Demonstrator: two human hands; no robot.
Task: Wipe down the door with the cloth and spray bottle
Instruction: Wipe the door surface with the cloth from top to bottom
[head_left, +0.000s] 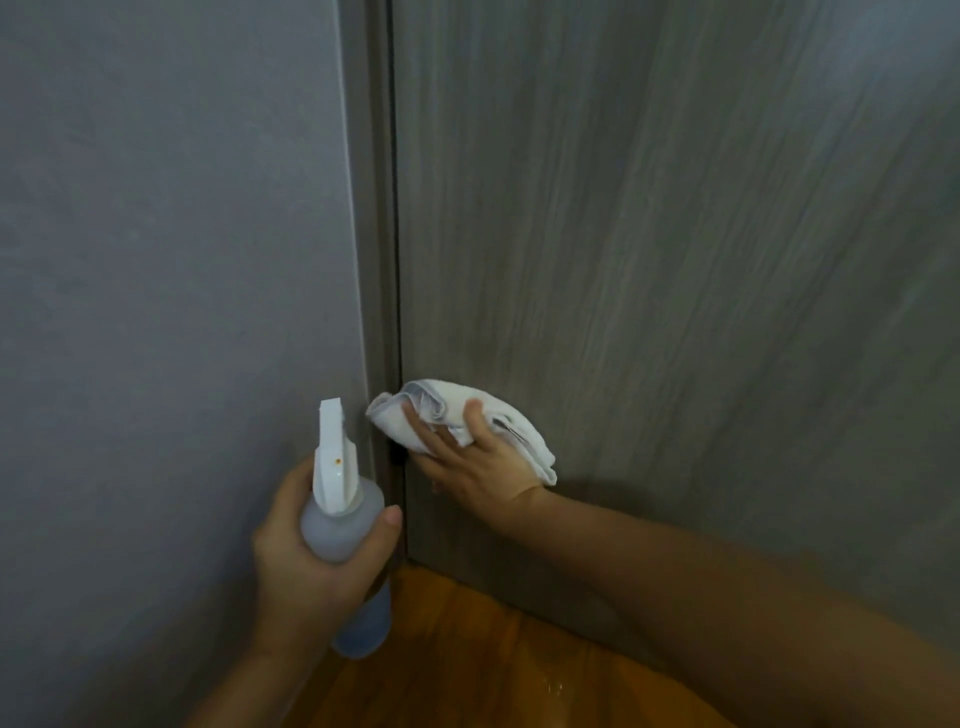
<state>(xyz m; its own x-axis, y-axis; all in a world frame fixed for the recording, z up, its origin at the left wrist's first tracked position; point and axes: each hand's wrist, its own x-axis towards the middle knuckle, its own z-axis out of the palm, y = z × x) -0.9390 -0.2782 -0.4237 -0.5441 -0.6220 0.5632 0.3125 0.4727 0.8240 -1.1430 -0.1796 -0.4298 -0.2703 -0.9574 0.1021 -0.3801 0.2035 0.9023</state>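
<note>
The door is grey-brown wood grain and fills the right of the head view. My right hand presses a crumpled white cloth against the door's lower left part, near its edge, with fingers and thumb hooked over the cloth. My left hand grips a translucent spray bottle with a white trigger head, held upright just left of the door edge, nozzle pointing up toward the frame.
A grey wall fills the left side, with the door frame between wall and door. An orange-brown wooden floor lies below, with a few small droplets on it near the bottom.
</note>
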